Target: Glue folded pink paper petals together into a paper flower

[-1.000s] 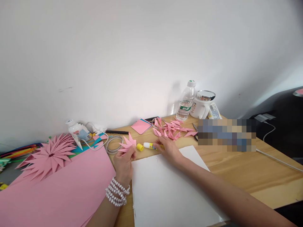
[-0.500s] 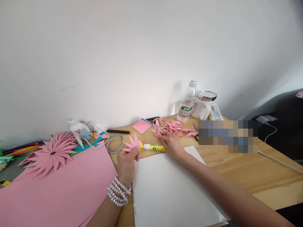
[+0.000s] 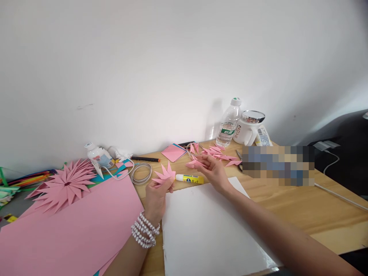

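My left hand (image 3: 158, 193), with a pearl bracelet at the wrist, pinches a partly assembled pink folded-paper star (image 3: 165, 173) whose points fan upward. To its right, my right hand (image 3: 215, 171) has thumb and fingers closed on a single pink folded-paper piece (image 3: 194, 164). Below that hand a yellow glue stick (image 3: 191, 179) with a white end lies on the table. Behind the right hand is a loose heap of pink folded pieces (image 3: 214, 152). A white board (image 3: 207, 226) lies flat beneath both forearms.
Finished pink paper stars (image 3: 67, 184) rest on large pink sheets (image 3: 74, 230) at left. Nearby are a coiled cable (image 3: 141, 173), a black marker (image 3: 145, 158) and pink paper squares (image 3: 173, 152). A water bottle (image 3: 228, 126), a lidded white mug (image 3: 246, 130) and scissors (image 3: 239, 158) stand or lie at right.
My right hand has drawn back slightly from the heap, with one folded piece now showing in its fingertips. My left hand has shifted a little right with the star. The view has moved slightly.
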Motion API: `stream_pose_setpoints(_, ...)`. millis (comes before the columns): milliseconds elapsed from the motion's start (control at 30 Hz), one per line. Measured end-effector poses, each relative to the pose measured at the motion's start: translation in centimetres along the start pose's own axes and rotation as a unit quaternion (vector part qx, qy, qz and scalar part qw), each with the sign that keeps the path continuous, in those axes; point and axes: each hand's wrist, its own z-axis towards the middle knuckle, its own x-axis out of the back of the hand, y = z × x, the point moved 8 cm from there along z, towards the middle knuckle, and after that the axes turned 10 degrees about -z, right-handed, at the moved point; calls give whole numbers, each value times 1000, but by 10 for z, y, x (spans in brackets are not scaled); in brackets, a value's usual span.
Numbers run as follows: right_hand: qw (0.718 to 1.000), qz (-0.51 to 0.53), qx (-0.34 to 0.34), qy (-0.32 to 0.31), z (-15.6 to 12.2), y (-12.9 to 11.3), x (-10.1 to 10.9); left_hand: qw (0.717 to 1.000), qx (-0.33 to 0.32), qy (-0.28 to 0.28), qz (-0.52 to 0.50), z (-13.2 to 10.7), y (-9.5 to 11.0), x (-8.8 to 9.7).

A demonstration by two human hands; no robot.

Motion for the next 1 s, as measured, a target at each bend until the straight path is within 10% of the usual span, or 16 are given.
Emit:
stream_pose_setpoints(533, 975, 55, -54, -209, -17, -9, -38, 996, 36, -55, -52, -2, -4, -10)
stream_pose_setpoints(1000, 964, 141, -141, -178, -23, 0, -42, 995, 44, -84, -8, -7, -5, -18)
